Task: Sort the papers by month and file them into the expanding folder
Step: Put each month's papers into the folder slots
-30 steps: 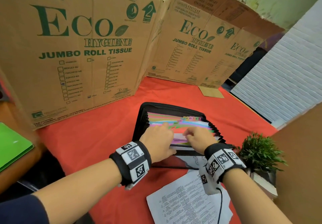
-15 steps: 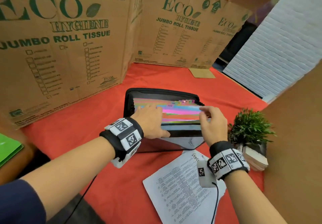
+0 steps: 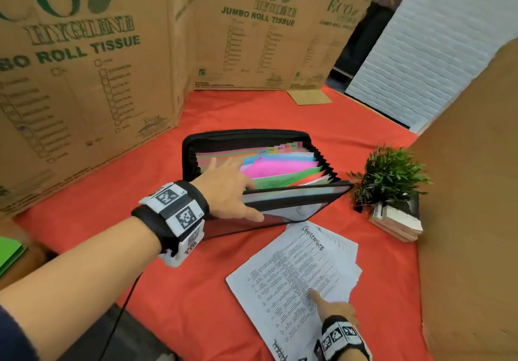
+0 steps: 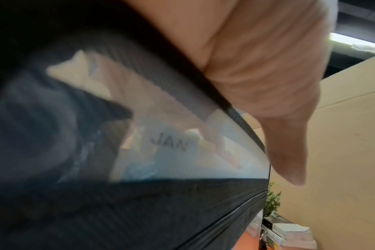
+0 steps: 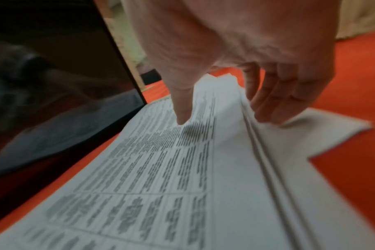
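Head view: my left hand (image 3: 228, 189) has its grip clamped over the front flap of the expanding folder (image 3: 252, 147), standing open on the red surface (image 3: 84, 206); the papers (image 3: 294, 271) lie just before it.
Left wrist: thumb (image 4: 289, 162) outside the flap, "JAN" tab showing.
Right wrist: my right hand (image 5: 235, 50) has its grip pinching the top sheet's edge, thumb above, fingers (image 5: 274, 101) beneath.

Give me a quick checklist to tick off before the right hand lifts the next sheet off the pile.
1. Folder open, dividers fanned: ok.
2. Left hand holds the folder's front edge, thumb outside: ok.
3. Right hand grips the paper pile, thumb on top, fingers under the edge: ok.
4. Top sheet's month readable, "September": ok.
5. Matching tab found: cannot tell, labels blurred.
6. Only one sheet pinched: cannot tell.
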A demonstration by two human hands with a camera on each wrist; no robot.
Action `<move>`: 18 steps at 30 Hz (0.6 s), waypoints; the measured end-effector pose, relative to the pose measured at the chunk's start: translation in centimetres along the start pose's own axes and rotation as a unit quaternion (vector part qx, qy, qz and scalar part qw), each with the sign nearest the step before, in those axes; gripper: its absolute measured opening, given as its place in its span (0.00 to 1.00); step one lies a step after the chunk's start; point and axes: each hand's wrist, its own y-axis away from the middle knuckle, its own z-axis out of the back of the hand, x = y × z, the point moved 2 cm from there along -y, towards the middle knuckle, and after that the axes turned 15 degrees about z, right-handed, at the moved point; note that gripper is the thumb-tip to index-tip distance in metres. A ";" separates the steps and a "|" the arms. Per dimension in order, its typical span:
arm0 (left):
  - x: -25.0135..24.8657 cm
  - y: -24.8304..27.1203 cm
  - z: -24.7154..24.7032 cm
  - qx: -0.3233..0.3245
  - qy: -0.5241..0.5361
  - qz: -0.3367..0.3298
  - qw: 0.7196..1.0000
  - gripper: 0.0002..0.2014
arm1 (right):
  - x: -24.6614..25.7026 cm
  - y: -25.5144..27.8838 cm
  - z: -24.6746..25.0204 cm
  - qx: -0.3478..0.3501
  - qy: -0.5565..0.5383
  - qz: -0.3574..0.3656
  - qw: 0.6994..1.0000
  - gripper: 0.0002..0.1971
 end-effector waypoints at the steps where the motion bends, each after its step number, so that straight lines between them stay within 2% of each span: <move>1: -0.1 0.1 -0.1 0.006 -0.006 0.001 1.000 0.37 | 0.1 0.3 -0.1 -0.001 -0.013 -0.016 1.000 0.58; 6: -0.5 0.6 -0.2 -0.038 -0.029 -0.003 0.999 0.33 | 0.3 0.8 -0.6 -0.004 -0.078 -0.057 0.995 0.62; 9: -0.5 1.0 -0.1 -0.054 0.000 -0.015 0.998 0.30 | 0.3 0.4 -0.3 -0.016 -0.143 -0.057 0.988 0.59; 11: -0.6 1.2 -0.2 -0.067 0.056 -0.026 0.996 0.28 | 0.4 0.6 0.5 -0.032 -0.188 -0.069 0.979 0.55; 13: -0.6 1.4 -0.3 -0.086 0.098 -0.022 0.991 0.32 | 0.5 0.6 1.1 -0.042 -0.210 -0.085 0.973 0.50; 15: -0.6 1.4 -0.4 -0.083 0.102 -0.002 0.991 0.37 | 0.5 1.0 1.9 -0.052 -0.212 -0.084 0.972 0.43; 18: -0.8 1.3 -0.3 -0.057 0.081 0.030 0.995 0.37 | 0.7 1.6 2.8 -0.060 -0.192 -0.032 0.979 0.22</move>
